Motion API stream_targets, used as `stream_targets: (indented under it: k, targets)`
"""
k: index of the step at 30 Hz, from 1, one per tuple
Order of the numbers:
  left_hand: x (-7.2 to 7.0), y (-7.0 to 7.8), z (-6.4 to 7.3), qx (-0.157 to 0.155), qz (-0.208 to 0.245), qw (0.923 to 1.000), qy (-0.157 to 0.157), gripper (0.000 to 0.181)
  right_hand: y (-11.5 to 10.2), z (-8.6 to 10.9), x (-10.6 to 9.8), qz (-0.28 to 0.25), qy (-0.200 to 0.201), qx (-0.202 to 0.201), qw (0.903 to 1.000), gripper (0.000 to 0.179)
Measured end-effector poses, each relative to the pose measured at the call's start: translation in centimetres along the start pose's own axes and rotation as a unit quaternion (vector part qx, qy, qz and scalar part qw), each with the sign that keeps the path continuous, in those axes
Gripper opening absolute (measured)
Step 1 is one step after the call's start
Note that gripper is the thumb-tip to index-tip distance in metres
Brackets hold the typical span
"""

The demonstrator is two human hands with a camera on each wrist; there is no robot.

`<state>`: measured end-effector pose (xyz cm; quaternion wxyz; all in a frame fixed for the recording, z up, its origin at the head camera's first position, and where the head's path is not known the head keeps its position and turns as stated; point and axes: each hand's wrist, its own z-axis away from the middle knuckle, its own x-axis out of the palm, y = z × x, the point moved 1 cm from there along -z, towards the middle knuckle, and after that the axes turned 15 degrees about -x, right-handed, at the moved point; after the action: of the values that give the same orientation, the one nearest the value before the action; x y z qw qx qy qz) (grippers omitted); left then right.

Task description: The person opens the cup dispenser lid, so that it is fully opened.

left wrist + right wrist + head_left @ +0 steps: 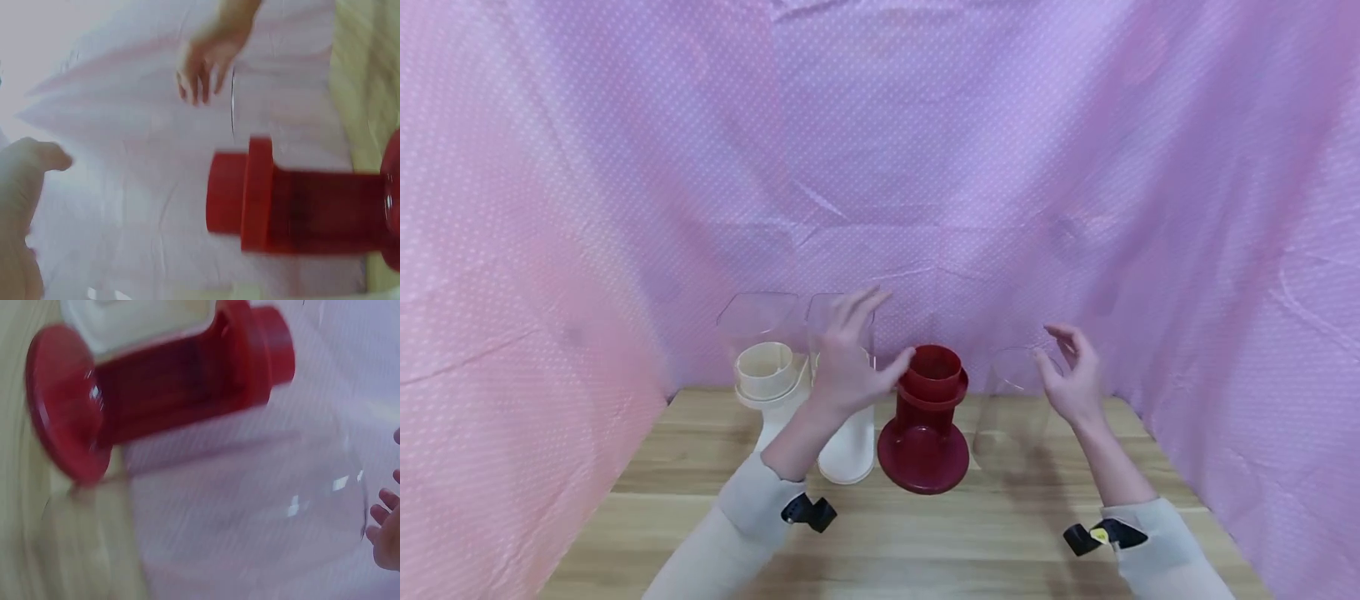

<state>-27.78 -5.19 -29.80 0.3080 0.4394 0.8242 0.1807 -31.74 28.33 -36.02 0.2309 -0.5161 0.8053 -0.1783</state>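
A red plastic stand with a round foot and a ring-shaped collar stands upright in the middle of the table. My left hand is raised just left of it, fingers spread, with the thumb overlapping the collar's edge in the head view. Right of the stand is a clear container, its open rim uppermost. Beside that rim is my right hand, fingers loosely bent, nothing gripped in them. In the left wrist view its fingers hang near the rim. Part of a white stand is hidden behind my left hand.
Another white stand with a ring top is at the far left. Clear containers rise behind the white stands. The wooden table meets a pink-purple dotted cloth at the back and sides.
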Motion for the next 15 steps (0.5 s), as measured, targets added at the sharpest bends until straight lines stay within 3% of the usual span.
stream_targets:
  k: [2,5,11,15]
  targets:
    - [-0.6,-0.8,-0.1,0.005,0.0,0.9983,0.057,0.078,-1.1,-0.6,0.6,-0.019,0.01,-0.004,0.9998,0.044]
    - [-1.1,-2.2,0.1,-0.012,0.01,0.9951,0.097,0.086,-2.2,-1.0,2.2,-0.065,-0.007,-0.011,0.9978,0.045]
    - [-1.5,-4.4,0.8,-0.068,0.011,0.9914,0.112,0.1,-4.3,-1.3,6.3,-0.153,-0.071,-0.038,0.9849,0.048]
    - [-1.6,-5.0,1.2,-0.096,0.02,0.9892,0.109,0.104,-6.0,-1.5,9.0,-0.195,-0.108,-0.027,0.9745,0.051]
